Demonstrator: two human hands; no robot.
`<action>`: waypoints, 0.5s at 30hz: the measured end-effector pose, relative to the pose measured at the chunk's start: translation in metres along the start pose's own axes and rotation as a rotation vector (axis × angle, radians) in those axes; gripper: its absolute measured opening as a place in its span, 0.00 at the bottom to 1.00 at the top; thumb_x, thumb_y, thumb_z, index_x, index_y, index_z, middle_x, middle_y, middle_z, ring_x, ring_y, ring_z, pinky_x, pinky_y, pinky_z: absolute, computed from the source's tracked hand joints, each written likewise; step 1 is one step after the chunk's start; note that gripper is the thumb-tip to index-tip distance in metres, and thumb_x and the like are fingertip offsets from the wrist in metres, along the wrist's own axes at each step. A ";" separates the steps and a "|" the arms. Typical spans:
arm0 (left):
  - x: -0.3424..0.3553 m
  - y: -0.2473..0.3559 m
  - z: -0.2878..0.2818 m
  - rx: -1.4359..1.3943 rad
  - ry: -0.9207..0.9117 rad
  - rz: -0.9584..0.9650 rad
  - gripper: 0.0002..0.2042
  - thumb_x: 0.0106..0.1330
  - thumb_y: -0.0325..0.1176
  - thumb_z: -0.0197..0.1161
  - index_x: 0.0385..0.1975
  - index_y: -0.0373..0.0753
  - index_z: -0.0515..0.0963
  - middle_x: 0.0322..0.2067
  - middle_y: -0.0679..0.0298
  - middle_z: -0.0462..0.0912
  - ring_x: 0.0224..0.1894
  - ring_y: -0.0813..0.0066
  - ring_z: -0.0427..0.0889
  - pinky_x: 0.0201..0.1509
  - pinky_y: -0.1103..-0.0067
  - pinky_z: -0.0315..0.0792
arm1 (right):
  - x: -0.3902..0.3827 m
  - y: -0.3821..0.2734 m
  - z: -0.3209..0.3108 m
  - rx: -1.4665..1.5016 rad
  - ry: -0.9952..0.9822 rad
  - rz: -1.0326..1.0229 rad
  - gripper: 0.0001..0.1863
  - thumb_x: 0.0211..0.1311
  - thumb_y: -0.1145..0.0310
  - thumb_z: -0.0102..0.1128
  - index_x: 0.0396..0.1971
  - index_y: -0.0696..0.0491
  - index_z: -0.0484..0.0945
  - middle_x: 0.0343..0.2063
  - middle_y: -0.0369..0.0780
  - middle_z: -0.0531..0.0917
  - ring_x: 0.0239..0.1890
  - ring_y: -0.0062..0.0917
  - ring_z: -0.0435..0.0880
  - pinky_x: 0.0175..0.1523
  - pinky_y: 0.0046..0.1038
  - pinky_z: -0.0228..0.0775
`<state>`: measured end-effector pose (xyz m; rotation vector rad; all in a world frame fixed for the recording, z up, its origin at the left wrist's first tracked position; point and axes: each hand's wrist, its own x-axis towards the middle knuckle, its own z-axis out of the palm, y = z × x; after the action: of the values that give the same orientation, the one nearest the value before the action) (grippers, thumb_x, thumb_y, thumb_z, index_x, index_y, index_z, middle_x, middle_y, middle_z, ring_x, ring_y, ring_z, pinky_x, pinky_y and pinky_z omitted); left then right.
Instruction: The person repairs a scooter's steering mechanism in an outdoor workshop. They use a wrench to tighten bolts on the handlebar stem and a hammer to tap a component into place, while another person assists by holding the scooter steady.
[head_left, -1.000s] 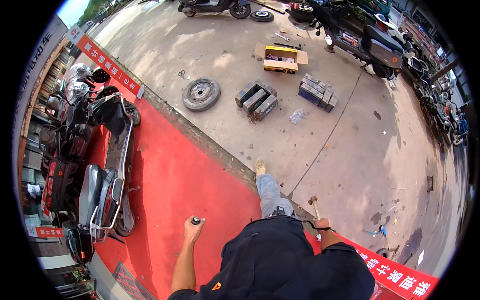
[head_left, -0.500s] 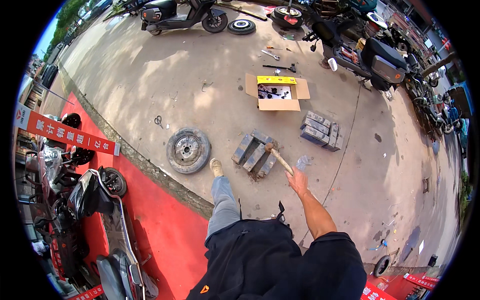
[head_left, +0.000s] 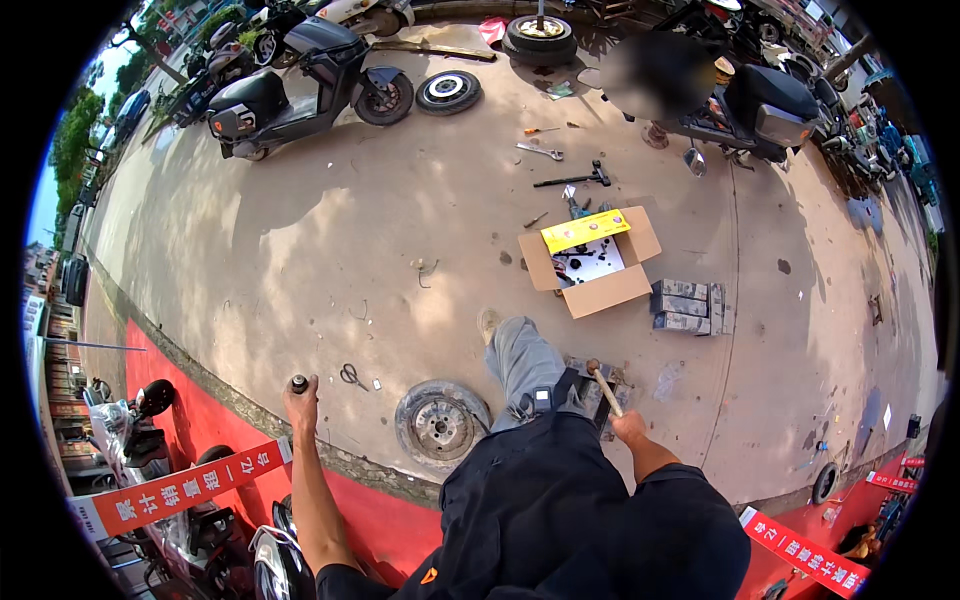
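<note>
My left hand (head_left: 301, 403) is raised out to the left, its fingers closed round a small dark cylindrical piece (head_left: 299, 384) whose kind I cannot make out. My right hand (head_left: 629, 427) grips the light wooden handle of a hammer (head_left: 609, 393). The hammer's head is over a group of dark, dirty blocks (head_left: 594, 404) on the ground, partly hidden by my leg and shirt. To the left of my leg a dusty wheel with its tire (head_left: 440, 427) lies flat. A pair of black-handled scissors (head_left: 350, 375) lies between that wheel and my left hand.
An open cardboard box (head_left: 606, 292) holds small black parts, beside stacked grey blocks (head_left: 690, 308). Beyond it lie a black hammer-shaped tool (head_left: 572, 180) and a wrench (head_left: 540, 151). Scooters (head_left: 300, 90) stand around. A red banner (head_left: 185, 487) crosses the near left.
My left hand has come into view, holding the dark piece. My view has shifted, and my leg now covers part of the blocks. The hammer stays in my right hand.
</note>
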<state>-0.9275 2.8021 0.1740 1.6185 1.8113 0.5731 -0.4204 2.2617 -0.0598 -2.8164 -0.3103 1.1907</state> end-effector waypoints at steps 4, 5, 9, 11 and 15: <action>0.158 0.086 0.075 0.069 -0.143 0.143 0.17 0.66 0.38 0.72 0.23 0.37 0.73 0.18 0.70 0.72 0.23 0.80 0.71 0.29 0.74 0.69 | 0.045 -0.127 0.006 0.063 -0.042 0.202 0.31 0.61 0.46 0.69 0.48 0.61 0.87 0.44 0.56 0.88 0.50 0.49 0.88 0.56 0.44 0.79; 0.191 0.081 0.097 0.096 -0.184 0.164 0.18 0.65 0.38 0.74 0.23 0.35 0.73 0.18 0.68 0.74 0.24 0.80 0.71 0.31 0.74 0.69 | 0.077 -0.171 -0.005 0.047 0.013 0.199 0.31 0.61 0.46 0.70 0.49 0.62 0.86 0.47 0.56 0.88 0.53 0.48 0.87 0.58 0.44 0.79; 0.263 0.065 0.163 0.192 -0.430 -0.054 0.16 0.59 0.39 0.75 0.25 0.31 0.79 0.20 0.62 0.81 0.24 0.70 0.77 0.34 0.69 0.74 | 0.157 -0.350 -0.107 0.182 -0.118 0.092 0.32 0.62 0.40 0.66 0.45 0.58 0.87 0.47 0.58 0.86 0.54 0.49 0.85 0.60 0.45 0.77; 0.285 0.063 0.194 0.154 -0.602 -0.223 0.14 0.58 0.35 0.76 0.23 0.35 0.78 0.18 0.63 0.80 0.18 0.73 0.77 0.23 0.71 0.72 | 0.194 -0.422 -0.174 0.200 0.007 -0.046 0.32 0.63 0.38 0.63 0.43 0.55 0.88 0.42 0.54 0.88 0.49 0.50 0.87 0.55 0.45 0.79; 0.351 0.228 0.243 0.284 -0.746 -0.289 0.11 0.58 0.32 0.74 0.20 0.37 0.78 0.17 0.65 0.78 0.19 0.74 0.77 0.22 0.73 0.70 | 0.275 -0.567 -0.303 0.399 0.228 -0.236 0.28 0.68 0.43 0.61 0.43 0.55 0.88 0.36 0.53 0.88 0.43 0.48 0.89 0.50 0.44 0.80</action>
<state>-0.6101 3.1597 0.1010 1.4279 1.5307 -0.3977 -0.1062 2.8786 0.0386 -2.4540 -0.3346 0.7741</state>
